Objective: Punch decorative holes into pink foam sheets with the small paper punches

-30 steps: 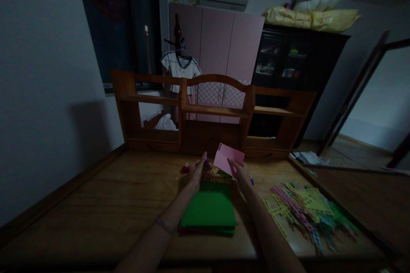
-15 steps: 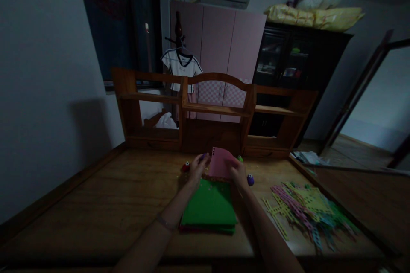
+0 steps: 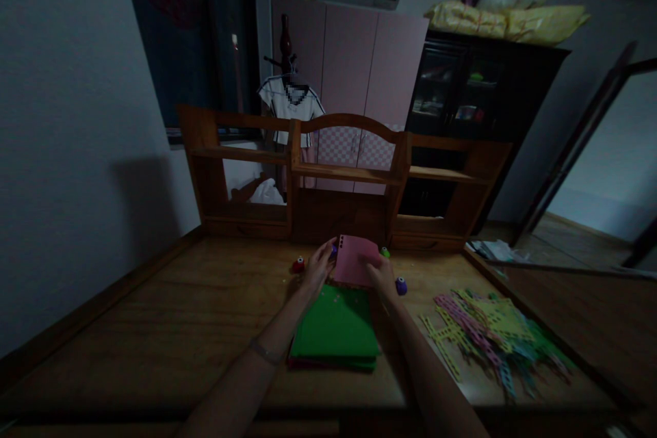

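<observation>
A pink paper sheet (image 3: 353, 260) with small punched holes at its top left corner is held between both hands above the desk. My left hand (image 3: 318, 268) is closed at the sheet's left edge, with a small purple punch (image 3: 334, 251) showing by its fingers. My right hand (image 3: 380, 272) grips the sheet's right edge. Just below them lies a stack of green paper (image 3: 336, 326) flecked with tiny paper bits.
Small punches sit around the hands: a red one (image 3: 298, 265), a green one (image 3: 384, 252), a purple one (image 3: 401, 285). A heap of punched coloured strips (image 3: 490, 335) lies right. A wooden shelf unit (image 3: 343, 178) stands at the desk's back.
The pink sheet has come down and left from a raised tilt. My left hand, open a second ago, has closed on the sheet's left edge.
</observation>
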Demonstrator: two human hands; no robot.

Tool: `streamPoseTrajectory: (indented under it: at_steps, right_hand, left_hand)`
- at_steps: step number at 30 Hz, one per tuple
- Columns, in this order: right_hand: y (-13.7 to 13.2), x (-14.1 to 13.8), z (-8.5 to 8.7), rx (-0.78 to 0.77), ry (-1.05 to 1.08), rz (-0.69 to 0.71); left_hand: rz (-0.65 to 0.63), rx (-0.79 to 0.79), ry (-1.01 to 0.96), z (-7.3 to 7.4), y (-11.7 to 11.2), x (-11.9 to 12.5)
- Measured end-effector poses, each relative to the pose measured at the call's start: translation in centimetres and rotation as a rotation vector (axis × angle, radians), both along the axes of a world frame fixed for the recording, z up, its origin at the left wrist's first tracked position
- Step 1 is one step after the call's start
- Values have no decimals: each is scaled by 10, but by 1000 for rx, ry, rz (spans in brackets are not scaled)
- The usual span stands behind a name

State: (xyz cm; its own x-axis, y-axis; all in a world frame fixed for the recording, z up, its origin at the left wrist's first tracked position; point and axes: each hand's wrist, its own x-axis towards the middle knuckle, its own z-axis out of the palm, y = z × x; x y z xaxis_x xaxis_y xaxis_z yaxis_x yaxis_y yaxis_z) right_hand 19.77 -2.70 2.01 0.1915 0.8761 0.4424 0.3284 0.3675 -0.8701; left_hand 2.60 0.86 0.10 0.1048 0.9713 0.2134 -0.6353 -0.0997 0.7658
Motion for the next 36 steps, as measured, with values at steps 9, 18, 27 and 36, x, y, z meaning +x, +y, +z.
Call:
streamPoseTrajectory:
  at_steps: [9,18,27,36]
  right_hand:
    - [0,-1,-1,-4,-36,-11]
    - [0,0,-4,34,-69,-30]
    - [2,-1,-5,-2,-13,2]
    - [-1,0,-4,46,-159,-3]
  left_hand:
    - [-15,-16,6,4,-4,0]
    - [-16,-18,33,3,-5,-2]
    - [-5,-21,46,4,-5,-1]
    - [-6,-35,94,0,-1,2]
